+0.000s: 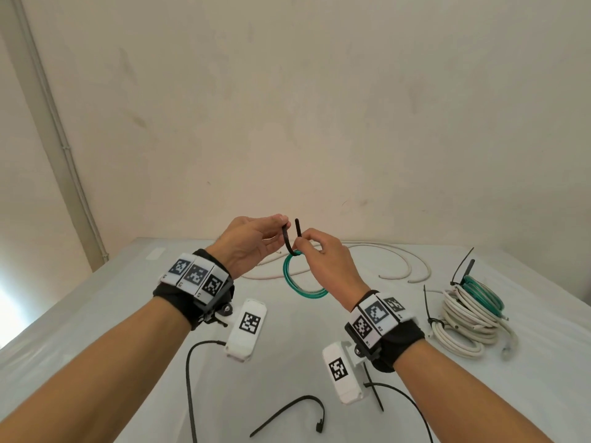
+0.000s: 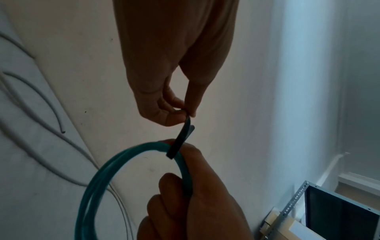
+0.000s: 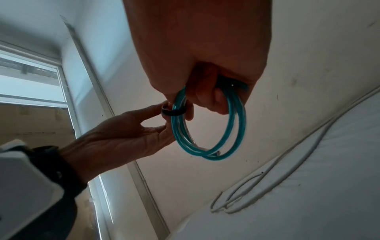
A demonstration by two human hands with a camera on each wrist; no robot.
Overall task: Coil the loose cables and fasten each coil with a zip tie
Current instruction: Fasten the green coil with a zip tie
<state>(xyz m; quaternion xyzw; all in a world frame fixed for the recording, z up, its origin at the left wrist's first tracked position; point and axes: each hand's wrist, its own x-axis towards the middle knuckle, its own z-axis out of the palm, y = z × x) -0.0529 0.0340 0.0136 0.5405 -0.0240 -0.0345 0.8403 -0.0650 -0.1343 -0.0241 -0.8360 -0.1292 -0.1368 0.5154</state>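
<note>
Spare zip ties [image 1: 294, 414] lay nearest you on the worktop [image 1: 96, 314]. By my reading you were midway: tied coils [image 1: 470, 318] sat stacked at your right, while a white cable [image 1: 399, 260] still sprawled loose beyond. Your right hand [image 1: 326, 266] curled round the green coil [image 1: 300, 284], lifted clear, pinching one end of a black zip tie [image 1: 289, 244] looped under it. Your left hand [image 1: 252, 244] pinched the other end; the tie wasn't yet closed.
</note>
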